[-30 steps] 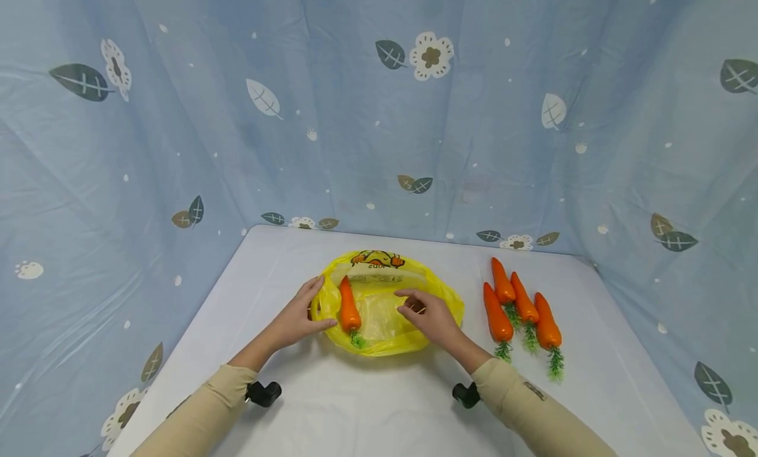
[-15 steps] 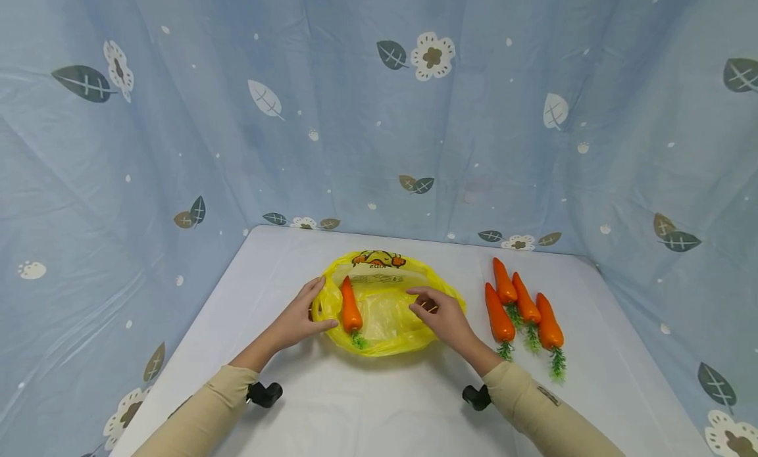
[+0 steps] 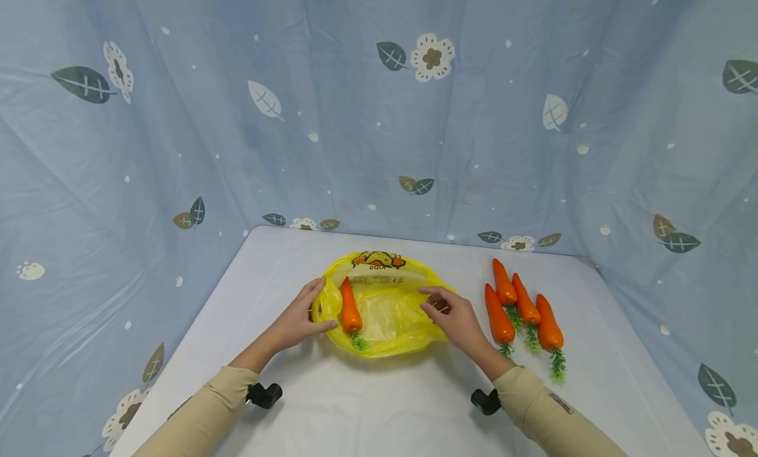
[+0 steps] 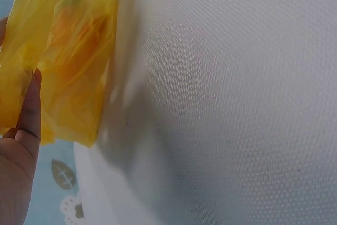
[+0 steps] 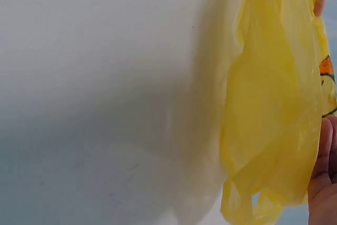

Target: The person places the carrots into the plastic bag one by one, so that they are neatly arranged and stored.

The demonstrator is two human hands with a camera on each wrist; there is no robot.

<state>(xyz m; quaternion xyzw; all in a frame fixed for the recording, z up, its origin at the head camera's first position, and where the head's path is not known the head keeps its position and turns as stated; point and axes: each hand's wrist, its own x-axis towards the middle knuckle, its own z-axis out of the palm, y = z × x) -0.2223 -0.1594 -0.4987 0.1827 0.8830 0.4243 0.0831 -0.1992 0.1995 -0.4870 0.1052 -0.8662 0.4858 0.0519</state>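
While the left hand grips the left edge of the yellow bag, thumb on the near side, the right hand hangs at the bag's right side, thumb and fingers curved with a narrow gap between them and nothing visible in their grasp. The bag rests on the tabletop with its mouth spread wide, and one carrot lies inside at the left, pointed end far and leafy top near. Four more carrots lie clustered on the right, outside the bag, their tips also far. The step in hand looks to be steadying the bag with its mouth spread. For that, the left hand would do best with a light hold, since the film seems thin and a hard tug might fold the rim inward or shift the carrot. The right fingertips should pass clear of the rim, as loose film could snag on them; whether they touch it cannot be told for sure. Slow, level wrist movement ought to leave the carrot undisturbed.
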